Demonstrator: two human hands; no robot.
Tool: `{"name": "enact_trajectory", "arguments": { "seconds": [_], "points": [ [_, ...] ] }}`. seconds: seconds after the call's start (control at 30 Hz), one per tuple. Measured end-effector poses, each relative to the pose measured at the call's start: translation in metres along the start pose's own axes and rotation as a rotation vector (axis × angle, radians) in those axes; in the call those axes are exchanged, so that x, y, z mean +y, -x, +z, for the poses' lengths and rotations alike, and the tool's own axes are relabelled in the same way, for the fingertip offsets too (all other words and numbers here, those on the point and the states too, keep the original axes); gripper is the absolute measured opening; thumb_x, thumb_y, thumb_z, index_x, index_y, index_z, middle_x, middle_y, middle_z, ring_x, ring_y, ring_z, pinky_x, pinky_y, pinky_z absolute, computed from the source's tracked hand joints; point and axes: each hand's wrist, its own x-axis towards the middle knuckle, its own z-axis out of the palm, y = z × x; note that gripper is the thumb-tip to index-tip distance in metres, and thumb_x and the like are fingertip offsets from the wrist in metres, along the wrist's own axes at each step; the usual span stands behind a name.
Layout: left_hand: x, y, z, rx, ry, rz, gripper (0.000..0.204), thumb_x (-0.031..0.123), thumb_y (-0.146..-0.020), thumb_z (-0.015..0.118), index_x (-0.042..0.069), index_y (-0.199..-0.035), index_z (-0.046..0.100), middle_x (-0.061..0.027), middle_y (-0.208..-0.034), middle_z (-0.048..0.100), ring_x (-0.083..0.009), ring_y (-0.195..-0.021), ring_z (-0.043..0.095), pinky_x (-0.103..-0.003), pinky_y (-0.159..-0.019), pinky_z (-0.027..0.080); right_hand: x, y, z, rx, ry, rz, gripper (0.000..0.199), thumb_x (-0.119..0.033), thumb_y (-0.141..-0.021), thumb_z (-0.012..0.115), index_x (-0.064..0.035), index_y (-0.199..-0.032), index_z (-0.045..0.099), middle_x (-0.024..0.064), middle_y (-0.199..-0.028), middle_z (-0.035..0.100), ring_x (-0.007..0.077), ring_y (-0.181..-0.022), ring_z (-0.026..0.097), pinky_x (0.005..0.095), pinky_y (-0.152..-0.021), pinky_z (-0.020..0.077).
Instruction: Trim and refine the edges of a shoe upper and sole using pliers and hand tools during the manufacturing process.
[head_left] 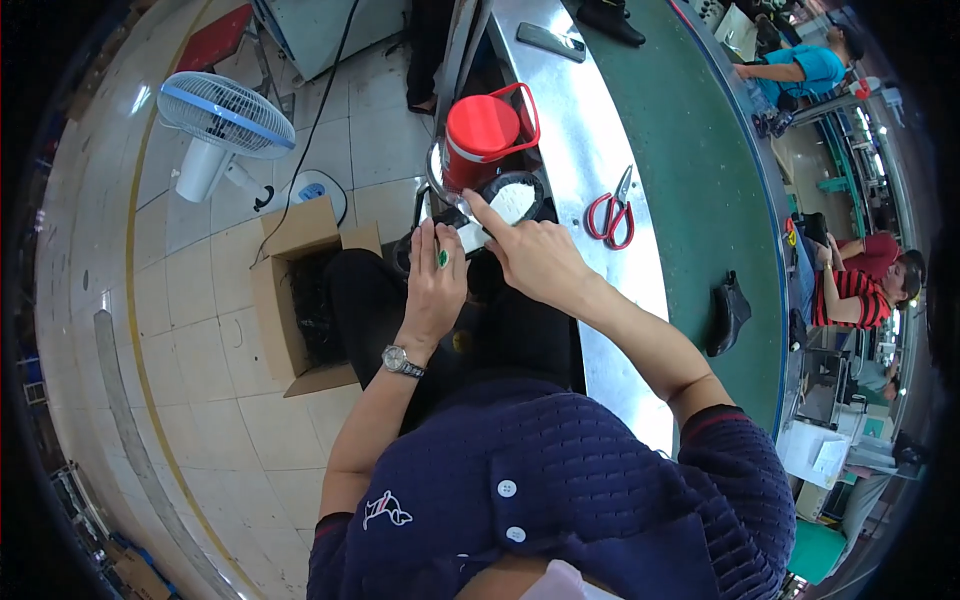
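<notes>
My left hand (pixel 434 283) lies with its fingers stretched and close together over a dark piece that is mostly hidden. A green ring and a metal wristwatch are on that hand and wrist. At its fingertips is a small flat white piece (pixel 472 237), pinched at its other end by my right hand (pixel 540 258), whose index finger points out beyond it. Just past the right hand stands a round dark container (pixel 541 192) with white material inside. Behind it is a red jug (pixel 481 135) with a lid and handle. Both hands are above my lap.
Red-handled scissors (pixel 612 215) and a phone (pixel 551 42) lie on the metal bench edge (pixel 640 340). Black shoes (pixel 729 314) sit on the green belt. To the left are an open cardboard box (pixel 275 295) of black pieces and a fan (pixel 227 115). People work across the line.
</notes>
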Motion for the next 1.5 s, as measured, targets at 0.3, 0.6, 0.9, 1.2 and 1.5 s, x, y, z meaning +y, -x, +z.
{"name": "enact_trajectory", "arguments": {
  "seconds": [0.3,0.6,0.9,1.2,1.5],
  "points": [
    [-0.004,-0.023,-0.049,-0.1,0.232,-0.327,0.069,0.013,-0.066,0.079,-0.005,-0.126,0.049,-0.0203,-0.132,0.042,-0.0373,-0.117,0.048,-0.044,-0.097,0.043,-0.008,-0.003,0.003,0.129,-0.045,-0.026,0.068,-0.014,-0.09,0.053,-0.0143,-0.149,0.019,0.0179,-0.064,0.062,0.0375,-0.06,0.063,0.0478,-0.055,0.0489],
    [-0.031,0.001,-0.04,-0.093,0.388,-0.291,0.071,0.01,-0.069,0.078,-0.002,-0.131,0.046,-0.0218,-0.123,0.055,-0.0355,-0.112,0.056,-0.04,-0.092,0.048,-0.016,-0.007,0.006,0.135,-0.115,-0.097,0.069,-0.015,-0.09,0.054,-0.0127,-0.149,0.018,0.0183,-0.064,0.062,0.0377,-0.058,0.062,0.0488,-0.053,0.0473],
    [-0.054,-0.008,-0.061,-0.231,0.686,-0.328,0.087,0.014,-0.069,0.079,0.015,-0.144,0.033,-0.0114,-0.13,0.056,-0.0332,-0.114,0.055,-0.04,-0.095,0.045,0.012,-0.008,0.0,0.154,-0.127,-0.098,0.059,-0.017,-0.087,0.056,-0.0154,-0.142,0.034,0.0214,-0.071,0.064,0.0416,-0.07,0.064,0.0514,-0.064,0.0505],
    [-0.002,0.064,-0.075,-0.174,1.145,-0.885,0.1,0.041,-0.077,0.077,0.0,-0.148,0.019,-0.0214,-0.146,0.032,-0.0332,-0.132,0.036,-0.039,-0.105,0.037,0.001,0.062,-0.001,-0.384,-0.777,0.267,0.061,-0.015,-0.092,0.057,-0.0122,-0.145,0.028,0.0182,-0.08,0.066,0.0292,-0.063,0.068,0.0408,-0.066,0.0533],
    [-0.01,0.086,-0.08,0.04,0.541,-0.822,0.034,0.025,-0.096,0.055,-0.005,-0.108,0.064,-0.0197,-0.081,0.064,-0.032,-0.073,0.064,-0.035,-0.062,0.048,-0.034,0.041,0.001,-0.451,-0.496,-0.139,0.058,-0.017,-0.094,0.054,-0.0147,-0.145,0.026,0.0221,-0.081,0.065,0.0412,-0.076,0.065,0.0473,-0.074,0.0506]
  ]
}}
